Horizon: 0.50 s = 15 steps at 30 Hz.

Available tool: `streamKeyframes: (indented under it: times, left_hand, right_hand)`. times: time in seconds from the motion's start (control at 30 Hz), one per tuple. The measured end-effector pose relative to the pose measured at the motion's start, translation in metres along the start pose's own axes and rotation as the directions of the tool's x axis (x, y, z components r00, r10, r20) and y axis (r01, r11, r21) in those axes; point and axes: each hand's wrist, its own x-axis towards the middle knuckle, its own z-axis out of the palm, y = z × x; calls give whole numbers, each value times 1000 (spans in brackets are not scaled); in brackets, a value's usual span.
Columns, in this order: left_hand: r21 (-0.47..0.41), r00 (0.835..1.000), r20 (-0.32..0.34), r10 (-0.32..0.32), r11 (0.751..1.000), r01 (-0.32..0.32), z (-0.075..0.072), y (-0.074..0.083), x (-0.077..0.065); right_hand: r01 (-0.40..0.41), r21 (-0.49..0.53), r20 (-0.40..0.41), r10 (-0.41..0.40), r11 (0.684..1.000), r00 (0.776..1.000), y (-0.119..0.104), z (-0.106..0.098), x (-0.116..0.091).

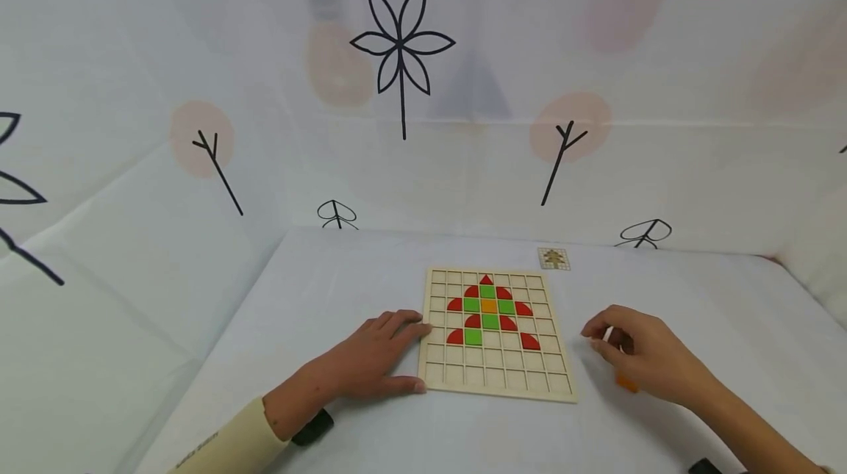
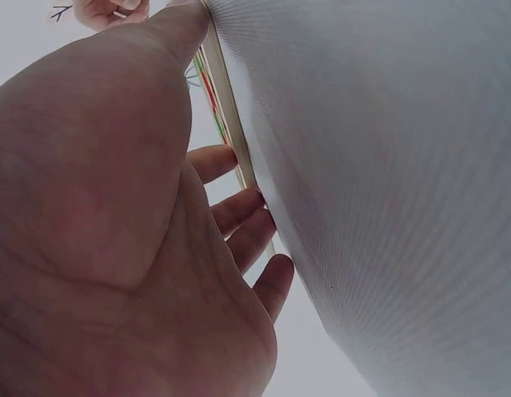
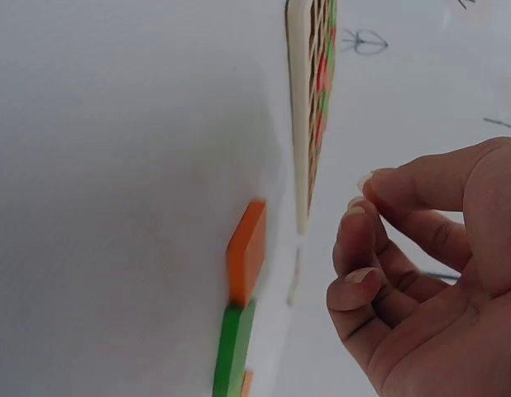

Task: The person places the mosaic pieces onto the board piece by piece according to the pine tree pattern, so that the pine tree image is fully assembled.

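A pale wooden grid board lies flat, with red quarter-round, green square and orange square pieces set in a tree shape; a red triangle tops it. My left hand rests at its left side, relaxed fingertips along the edge and thumb near the front corner. In the left wrist view those fingers touch the board's side. To the right of the board, my right hand hovers with loosely curled fingers, thumb and forefinger tips close together, nothing visible between them. Below it lies an orange piece.
A green piece sits against the orange one, with another orange piece partly in view. Behind the board is a small pattern card showing a tree. White cloth with plant drawings encloses the white table.
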Motion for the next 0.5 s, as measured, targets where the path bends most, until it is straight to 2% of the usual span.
streamKeyframes:
  times: [0.13,0.3,0.5]
  left_hand:
    - [1,1000,-2,-3,1000,3,1,0,0]
    - [3,1000,-9,-1,1000,1,0,0,-1]
    - [7,1000,2,-6,1000,6,2,-1,0]
  right_hand:
    - [18,-32,-47,-20,999,999,15,-9,-11]
    - [-10,-92,-84,2,996,996,35,-19,-23]
    - [75,-165,-152,-100,983,983,58,-29,-36]
